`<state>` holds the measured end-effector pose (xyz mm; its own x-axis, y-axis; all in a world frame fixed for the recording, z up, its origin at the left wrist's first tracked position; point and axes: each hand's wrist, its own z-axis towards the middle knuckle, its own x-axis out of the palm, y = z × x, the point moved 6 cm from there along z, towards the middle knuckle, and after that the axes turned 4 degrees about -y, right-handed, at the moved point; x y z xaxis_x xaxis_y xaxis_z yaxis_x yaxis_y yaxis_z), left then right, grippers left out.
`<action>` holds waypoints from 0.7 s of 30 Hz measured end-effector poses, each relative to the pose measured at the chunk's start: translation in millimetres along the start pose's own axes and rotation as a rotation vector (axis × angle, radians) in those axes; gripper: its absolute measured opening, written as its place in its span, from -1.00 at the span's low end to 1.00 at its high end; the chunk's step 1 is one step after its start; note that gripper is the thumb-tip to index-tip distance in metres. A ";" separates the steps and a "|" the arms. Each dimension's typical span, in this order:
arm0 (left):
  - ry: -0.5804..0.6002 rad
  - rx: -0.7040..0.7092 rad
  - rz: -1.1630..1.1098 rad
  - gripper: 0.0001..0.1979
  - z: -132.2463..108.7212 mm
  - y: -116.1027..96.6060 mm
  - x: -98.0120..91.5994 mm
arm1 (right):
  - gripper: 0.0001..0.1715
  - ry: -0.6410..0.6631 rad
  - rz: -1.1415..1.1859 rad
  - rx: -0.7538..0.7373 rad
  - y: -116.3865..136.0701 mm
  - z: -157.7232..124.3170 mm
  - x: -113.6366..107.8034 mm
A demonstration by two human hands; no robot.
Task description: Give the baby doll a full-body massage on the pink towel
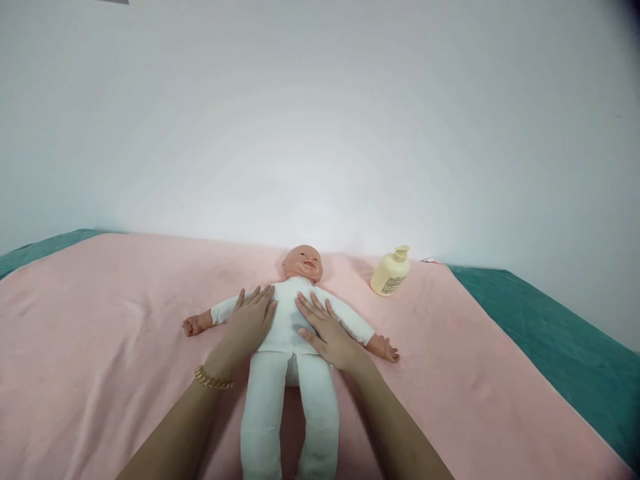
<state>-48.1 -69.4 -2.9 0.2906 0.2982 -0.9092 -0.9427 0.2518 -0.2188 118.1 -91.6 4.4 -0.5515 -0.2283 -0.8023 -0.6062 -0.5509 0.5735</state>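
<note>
A baby doll (289, 320) with a white cloth body lies on its back, arms spread, its head toward the wall. My left hand (251, 321) rests flat along the side of the doll's chest at the left, fingers stretched toward its shoulder. On the other side of the chest, my right hand (327, 331) lies with its fingers spread and the thumb apart. Both palms face down on the cloth, and neither hand grips anything. A beaded bracelet (213, 379) circles my left wrist. The doll's feet run out of view at the bottom.
A pale yellow pump bottle (391, 273) stands on the pink blanket (450, 373), beyond the doll's arm at the right. Green cloth (555, 327) shows past the blanket's edges on both sides. A white wall (320, 120) rises behind the far edge.
</note>
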 end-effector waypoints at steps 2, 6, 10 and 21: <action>-0.012 0.001 -0.010 -0.50 -0.1 -0.5 0.5 | -0.22 -0.029 -0.048 0.057 -6.5 1.1 0.8; -0.097 -0.048 -0.101 -0.50 0.9 1.5 -5.5 | -0.16 -0.076 -0.153 0.149 -14.5 1.9 0.2; -0.151 -0.097 -0.458 -0.52 0.4 2.8 -26.7 | -0.16 -0.144 -0.256 0.235 -20.3 -0.3 -4.6; 0.603 0.462 -0.970 -0.70 -24.9 -54.2 -41.2 | -0.21 -0.244 -0.193 0.185 -21.4 -3.6 -12.2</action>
<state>-13.1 -118.2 37.6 0.6003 -0.6359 -0.4851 -0.1966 0.4706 -0.8602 139.9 -79.8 1.3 -0.5236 0.0770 -0.8485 -0.7939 -0.4054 0.4532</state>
